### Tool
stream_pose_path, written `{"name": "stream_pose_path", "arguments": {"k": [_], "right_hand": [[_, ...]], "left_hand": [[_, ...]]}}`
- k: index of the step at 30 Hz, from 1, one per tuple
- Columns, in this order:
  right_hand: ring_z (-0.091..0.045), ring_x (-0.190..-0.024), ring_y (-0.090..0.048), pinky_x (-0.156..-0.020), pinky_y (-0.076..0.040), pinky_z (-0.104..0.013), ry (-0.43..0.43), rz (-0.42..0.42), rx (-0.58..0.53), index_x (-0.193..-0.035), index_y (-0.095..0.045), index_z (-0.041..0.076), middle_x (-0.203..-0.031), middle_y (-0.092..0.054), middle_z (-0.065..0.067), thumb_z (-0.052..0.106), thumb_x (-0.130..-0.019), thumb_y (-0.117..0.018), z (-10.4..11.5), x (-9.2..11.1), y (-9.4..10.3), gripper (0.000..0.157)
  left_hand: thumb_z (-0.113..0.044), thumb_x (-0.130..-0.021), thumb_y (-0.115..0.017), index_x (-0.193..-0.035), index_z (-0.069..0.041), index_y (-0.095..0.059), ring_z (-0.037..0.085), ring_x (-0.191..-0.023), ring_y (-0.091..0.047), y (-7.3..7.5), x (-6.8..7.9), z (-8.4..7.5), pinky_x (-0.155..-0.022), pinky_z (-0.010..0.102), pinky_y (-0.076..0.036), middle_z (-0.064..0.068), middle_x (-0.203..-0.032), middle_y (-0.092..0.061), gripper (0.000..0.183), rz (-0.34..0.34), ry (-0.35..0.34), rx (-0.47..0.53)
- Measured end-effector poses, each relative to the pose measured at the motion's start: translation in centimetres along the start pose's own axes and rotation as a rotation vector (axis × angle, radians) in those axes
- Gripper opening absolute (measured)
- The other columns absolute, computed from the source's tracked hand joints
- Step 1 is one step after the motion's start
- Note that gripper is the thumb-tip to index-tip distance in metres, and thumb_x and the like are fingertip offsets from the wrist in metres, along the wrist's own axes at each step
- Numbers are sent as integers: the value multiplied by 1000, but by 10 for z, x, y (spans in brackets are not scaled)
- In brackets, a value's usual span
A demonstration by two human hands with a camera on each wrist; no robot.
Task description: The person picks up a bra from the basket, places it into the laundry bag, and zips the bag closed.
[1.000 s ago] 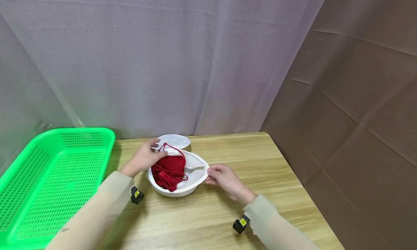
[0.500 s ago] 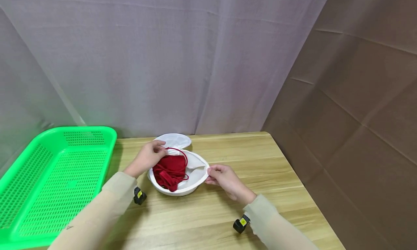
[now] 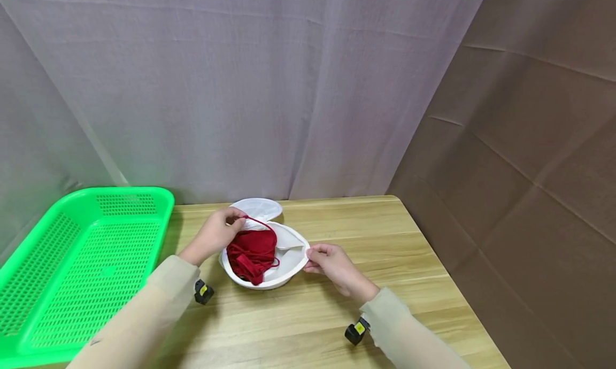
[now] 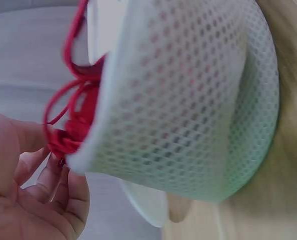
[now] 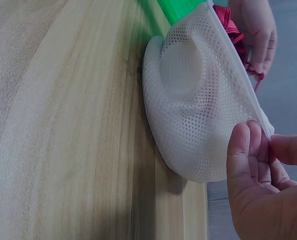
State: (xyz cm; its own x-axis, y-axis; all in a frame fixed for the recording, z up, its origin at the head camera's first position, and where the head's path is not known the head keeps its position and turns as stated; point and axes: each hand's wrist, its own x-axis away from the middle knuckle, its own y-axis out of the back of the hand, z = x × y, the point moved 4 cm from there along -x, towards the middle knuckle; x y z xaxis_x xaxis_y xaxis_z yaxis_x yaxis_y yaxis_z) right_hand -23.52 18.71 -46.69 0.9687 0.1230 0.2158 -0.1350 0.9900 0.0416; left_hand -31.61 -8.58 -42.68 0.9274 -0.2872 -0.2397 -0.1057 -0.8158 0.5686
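A white mesh laundry bag [image 3: 291, 262] stands on the table with its mouth spread. Inside lies a crumpled red strappy garment [image 3: 252, 246], part of it showing through the mesh in the left wrist view. At the bag's far left rim, my left hand [image 3: 218, 232] pinches a thin red strap [image 4: 63, 142] of the garment between thumb and fingers. On the opposite side my right hand [image 3: 334, 264] pinches the bag's rim [image 5: 261, 117], pulling that edge out to a point. Behind the mouth, a round white flap [image 3: 260, 207] is folded back.
A large green plastic basket [image 3: 103, 273] with slotted walls sits on the left. The wooden table [image 3: 366, 224] meets a grey curtain [image 3: 240, 91] at the back and a brown cloth wall [image 3: 510, 171] on the right.
My left hand has drawn its fingers together on the red strap; the raised strap loop now sits lower. The right hand keeps its hold on the rim.
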Motion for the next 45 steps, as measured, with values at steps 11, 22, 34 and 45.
{"name": "stream_pose_path", "arguments": {"k": [11,22,34,45], "right_hand": [[-19,-80,-65,-80,-55,-34,8,8,-2,-112,-57,-13,-90,-64,-14,6,-98,-54,1,0,0,24],[-20,-81,-65,-80,-55,-34,-2,23,6,-109,-59,-11,-90,-64,-15,7,-98,-54,-1,-1,-1,22],[-22,-83,-65,-80,-55,-35,-2,21,23,-110,-59,-11,-91,-64,-15,9,-98,-54,-4,-2,-1,23],[-20,-81,-65,-80,-55,-35,6,37,11,-110,-59,-12,-91,-65,-16,8,-98,-55,-3,-2,-2,24]], "left_hand": [[-4,-91,-63,-98,-1,-68,19,-83,-60,-7,13,-40,-75,37,-50,6,-94,-65,10,27,-171,-22],[-2,-86,-66,-99,-2,-68,17,-87,-59,-31,33,-41,-82,38,-49,2,-91,-65,13,200,-225,-217],[-7,-81,-73,-102,-4,-66,23,-91,-62,-13,49,-52,-83,40,-50,5,-96,-65,23,218,-318,-292],[-33,-71,-82,-98,-15,-70,22,-98,-53,-27,58,-49,-95,52,-25,-4,-95,-61,34,317,-335,-481]]}}
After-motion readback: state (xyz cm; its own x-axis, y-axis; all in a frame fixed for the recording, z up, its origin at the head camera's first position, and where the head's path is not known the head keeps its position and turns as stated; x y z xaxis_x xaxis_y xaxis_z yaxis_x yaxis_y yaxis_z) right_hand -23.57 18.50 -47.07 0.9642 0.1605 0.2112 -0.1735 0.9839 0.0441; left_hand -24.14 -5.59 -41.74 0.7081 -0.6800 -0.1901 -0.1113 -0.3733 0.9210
